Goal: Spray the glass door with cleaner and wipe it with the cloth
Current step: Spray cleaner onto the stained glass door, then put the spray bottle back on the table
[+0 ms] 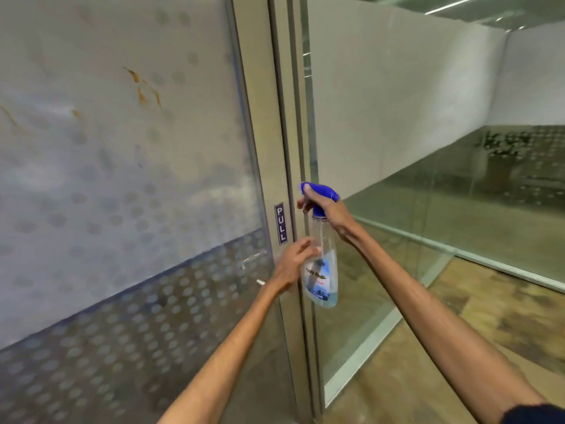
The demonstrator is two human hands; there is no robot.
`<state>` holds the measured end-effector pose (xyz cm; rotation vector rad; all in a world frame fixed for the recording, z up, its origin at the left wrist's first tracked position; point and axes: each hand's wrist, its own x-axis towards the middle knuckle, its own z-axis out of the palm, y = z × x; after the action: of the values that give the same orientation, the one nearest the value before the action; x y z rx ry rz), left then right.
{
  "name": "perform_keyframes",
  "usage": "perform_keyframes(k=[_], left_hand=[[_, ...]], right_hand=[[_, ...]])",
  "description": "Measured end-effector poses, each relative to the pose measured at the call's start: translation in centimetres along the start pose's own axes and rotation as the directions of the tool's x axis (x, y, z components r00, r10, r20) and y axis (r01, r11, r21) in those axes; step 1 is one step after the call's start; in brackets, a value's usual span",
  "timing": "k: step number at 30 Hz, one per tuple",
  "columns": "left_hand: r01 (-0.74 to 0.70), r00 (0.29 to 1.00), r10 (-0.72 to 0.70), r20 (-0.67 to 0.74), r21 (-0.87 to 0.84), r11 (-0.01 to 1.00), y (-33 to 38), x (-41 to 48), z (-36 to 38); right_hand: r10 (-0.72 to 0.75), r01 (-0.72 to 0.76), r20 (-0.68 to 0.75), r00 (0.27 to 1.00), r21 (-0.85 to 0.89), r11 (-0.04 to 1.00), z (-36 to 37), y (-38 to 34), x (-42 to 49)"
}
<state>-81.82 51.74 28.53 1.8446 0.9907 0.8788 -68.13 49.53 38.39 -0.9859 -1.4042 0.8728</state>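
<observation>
At the door frame, right hand [328, 209] grips spray bottle [321, 264], left hand [295, 261] steadying it; glass door [122, 148] stained, no cloth visible, wiping remains.

Even indoor light; ceiling strip lights [452, 9] glare top right; motion blur, edges bowed.

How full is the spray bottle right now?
Low, under half. In the spray bottle, pale blue liquid shows only at the bottom and the clear upper body looks empty; the label hides the exact level.
</observation>
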Motion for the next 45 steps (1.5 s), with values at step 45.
perform_keyframes(k=[45], left_hand=[[-0.403, 0.615, 0.399, 0.680, -0.165, 0.900, 18.3, -11.1, 66.2]], right_hand=[[-0.067, -0.722, -0.939, 0.338, -0.304, 0.621, -46.3, 0.6, -52.7]])
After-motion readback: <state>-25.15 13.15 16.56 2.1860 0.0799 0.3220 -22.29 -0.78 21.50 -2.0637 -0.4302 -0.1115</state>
